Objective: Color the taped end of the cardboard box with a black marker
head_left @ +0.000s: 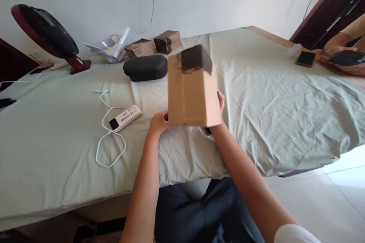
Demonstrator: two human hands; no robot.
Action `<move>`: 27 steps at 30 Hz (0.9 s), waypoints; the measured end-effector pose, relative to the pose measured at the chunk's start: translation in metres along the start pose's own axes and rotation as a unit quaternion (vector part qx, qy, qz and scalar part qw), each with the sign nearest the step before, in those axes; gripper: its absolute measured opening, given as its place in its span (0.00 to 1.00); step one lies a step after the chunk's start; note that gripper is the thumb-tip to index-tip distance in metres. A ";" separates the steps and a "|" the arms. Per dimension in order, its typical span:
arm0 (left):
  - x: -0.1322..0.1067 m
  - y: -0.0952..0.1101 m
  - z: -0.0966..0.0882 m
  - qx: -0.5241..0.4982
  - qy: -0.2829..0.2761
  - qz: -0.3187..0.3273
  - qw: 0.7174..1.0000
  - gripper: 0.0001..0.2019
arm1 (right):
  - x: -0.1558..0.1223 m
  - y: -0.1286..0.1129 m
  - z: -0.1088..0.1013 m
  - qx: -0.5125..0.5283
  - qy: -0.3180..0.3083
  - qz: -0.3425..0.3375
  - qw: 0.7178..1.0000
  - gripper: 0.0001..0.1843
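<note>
I hold a brown cardboard box (192, 91) upright above the table, its top end dark. My left hand (158, 122) grips its lower left corner, and my right hand (220, 103) grips its right side, with most of the fingers hidden behind the box. The box hangs over the pale green cloth (270, 95) that covers the table, near the front edge.
A white power bank (125, 118) with a looped white cable lies to the left. Behind are a black oval case (145, 67), two small brown boxes (154, 45), plastic wrapping and a dark fan (47, 32). At far right another person's hand (339, 59) holds a phone beside a second phone (305, 58).
</note>
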State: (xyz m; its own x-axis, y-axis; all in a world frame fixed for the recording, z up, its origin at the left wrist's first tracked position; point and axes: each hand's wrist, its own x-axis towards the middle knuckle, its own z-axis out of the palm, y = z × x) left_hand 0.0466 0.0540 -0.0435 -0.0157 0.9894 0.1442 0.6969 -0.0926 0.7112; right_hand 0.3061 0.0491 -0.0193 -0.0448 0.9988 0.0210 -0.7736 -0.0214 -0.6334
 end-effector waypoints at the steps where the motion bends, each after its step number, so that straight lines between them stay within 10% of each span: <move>1: 0.000 0.000 -0.001 0.024 -0.028 0.002 0.999 0.12 | 0.001 -0.002 0.002 0.039 0.037 -0.056 0.997 0.26; 7: 0.000 0.006 -0.008 0.101 -0.062 -0.011 0.993 0.15 | 0.002 -0.013 0.005 0.098 0.085 -0.188 0.973 0.14; 19: 0.003 -0.012 -0.018 0.078 0.163 -0.174 0.968 0.09 | -0.004 -0.014 0.006 0.004 0.063 -0.091 0.994 0.25; 27: 0.010 -0.017 -0.014 -0.110 0.216 -0.068 0.968 0.16 | -0.011 0.008 0.017 -0.138 -0.070 -0.061 0.986 0.39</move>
State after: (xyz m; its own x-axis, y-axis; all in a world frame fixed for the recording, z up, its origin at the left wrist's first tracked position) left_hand 0.0247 0.0644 -0.0449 -0.4276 0.8598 0.2791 0.4992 -0.0328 0.8659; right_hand 0.2898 0.0376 -0.0111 -0.0637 0.9770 0.2036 -0.5773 0.1303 -0.8061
